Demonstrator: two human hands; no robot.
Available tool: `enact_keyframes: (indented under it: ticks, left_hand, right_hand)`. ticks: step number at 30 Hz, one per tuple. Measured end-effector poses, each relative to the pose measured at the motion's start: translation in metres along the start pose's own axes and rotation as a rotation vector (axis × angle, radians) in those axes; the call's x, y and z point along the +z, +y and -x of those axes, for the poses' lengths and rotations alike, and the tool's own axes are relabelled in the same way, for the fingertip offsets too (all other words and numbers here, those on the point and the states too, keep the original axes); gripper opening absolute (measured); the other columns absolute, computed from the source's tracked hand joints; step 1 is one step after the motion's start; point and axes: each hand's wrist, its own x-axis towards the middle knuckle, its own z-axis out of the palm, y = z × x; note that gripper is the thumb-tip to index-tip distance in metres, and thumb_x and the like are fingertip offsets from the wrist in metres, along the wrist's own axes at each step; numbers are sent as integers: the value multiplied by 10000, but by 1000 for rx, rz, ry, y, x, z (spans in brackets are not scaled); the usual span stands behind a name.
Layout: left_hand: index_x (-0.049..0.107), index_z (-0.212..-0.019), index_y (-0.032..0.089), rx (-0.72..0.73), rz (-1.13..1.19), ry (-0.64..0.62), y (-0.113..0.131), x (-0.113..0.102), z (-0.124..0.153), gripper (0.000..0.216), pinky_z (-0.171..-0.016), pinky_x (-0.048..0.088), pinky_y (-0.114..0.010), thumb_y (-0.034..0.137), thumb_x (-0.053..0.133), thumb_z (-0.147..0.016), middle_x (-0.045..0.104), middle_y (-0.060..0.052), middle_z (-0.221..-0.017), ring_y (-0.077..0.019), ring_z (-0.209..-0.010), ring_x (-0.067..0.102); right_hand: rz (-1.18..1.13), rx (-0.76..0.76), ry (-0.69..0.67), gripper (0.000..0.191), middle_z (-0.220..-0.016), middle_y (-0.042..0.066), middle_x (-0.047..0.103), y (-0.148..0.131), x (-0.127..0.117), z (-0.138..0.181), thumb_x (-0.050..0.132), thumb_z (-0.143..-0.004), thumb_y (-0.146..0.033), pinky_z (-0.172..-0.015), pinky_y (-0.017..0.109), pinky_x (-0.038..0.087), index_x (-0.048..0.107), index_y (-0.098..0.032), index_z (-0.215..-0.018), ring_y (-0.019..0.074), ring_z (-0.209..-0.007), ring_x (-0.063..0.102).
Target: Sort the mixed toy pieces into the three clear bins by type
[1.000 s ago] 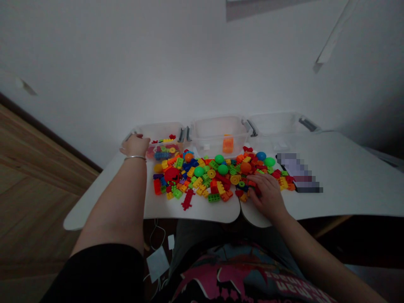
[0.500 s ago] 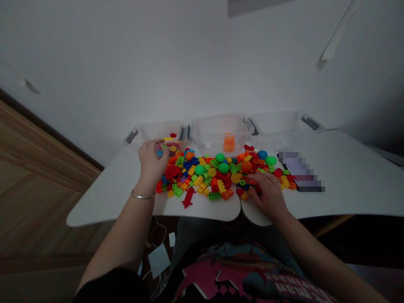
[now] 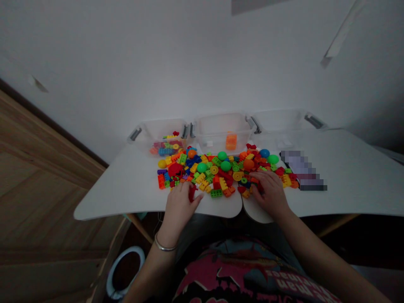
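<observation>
Now our left hand [image 3: 180, 202] is over the red piece [image 3: 192, 192] at the near edge of the blocks [image 3: 216, 193] on the table [image 3: 126, 185], thumb and fingers parted around it. Our right hand [image 3: 269, 191] curls over blocks farther right; we cannot tell whether it grips any.

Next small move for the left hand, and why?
Probably close the left hand on the red piece: the piece shows between thumb and fingers, which look spread, and it sits at the near edge of the pile.
</observation>
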Motion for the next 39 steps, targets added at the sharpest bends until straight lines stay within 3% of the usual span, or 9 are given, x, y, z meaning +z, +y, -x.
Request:
enact_keyframes:
  ticks: [7, 14, 22, 26, 33, 36, 39]
  left_hand:
    - [583, -1018, 233, -50, -182, 0, 11, 4, 3, 216, -779, 496, -422, 355, 595, -840, 615, -149, -1015, -313, -930, 615]
    - [599, -1028, 208, -73, -233, 13, 11, 7, 4, 201, -782, 499, -426, 312, 514, -878, 645, -163, -948, -324, -933, 616]
    - [606, -1187, 221, -131, 14, 55, -5, -4, 0, 374, -870, 511, -436, 386, 551, -856, 682, -146, -1091, -308, -1012, 635]
    - [619, -1211, 230, -160, 213, 75, -12, -2, -3, 414, -803, 533, -404, 408, 555, -843, 682, -111, -1039, -259, -895, 648]
    - [546, -1244, 244, -245, 757, 259, -16, -5, -18, 467, -653, 567, -317, 405, 553, -807, 614, -61, -928, -180, -750, 629]
    - [505, -1249, 285, -228, 826, 395, -19, -27, -38, 449, -638, 577, -281, 388, 563, -816, 603, -43, -976, -152, -744, 633]
    - [476, -1212, 286, -170, 843, 638, -28, -55, -65, 386, -705, 597, -280, 332, 547, -835, 578, -46, -1104, -151, -841, 657]
  right_hand:
    - [21, -16, 5, 319, -1103, 97, 692, 1, 0, 0, 542, -860, -223, -999, 484, 442, 615, -196, -1169, 277, -1092, 594]
    - [30, -25, 8, 310, -1102, 93, 693, 3, 2, 1, 541, -861, -226, -996, 477, 446, 610, -194, -1161, 273, -1085, 597]
    - [3, -17, 2, 328, -1108, 93, 694, 2, 2, 1, 546, -851, -217, -1002, 494, 445, 615, -204, -1171, 281, -1095, 599]
    - [0, 2, -9, 338, -1109, 89, 694, 1, 1, 0, 544, -849, -217, -1001, 501, 444, 617, -213, -1179, 285, -1106, 596]
    - [15, -26, 11, 307, -1093, 96, 696, 0, 0, 0, 541, -860, -211, -980, 485, 463, 616, -194, -1157, 277, -1080, 604]
    - [3, -8, 1, 327, -1110, 93, 693, 0, 1, 0, 545, -853, -213, -993, 499, 455, 619, -208, -1172, 281, -1093, 603]
    - [-13, 3, -7, 337, -1119, 91, 693, 0, 1, 0, 538, -851, -213, -999, 507, 450, 624, -213, -1177, 283, -1099, 603]
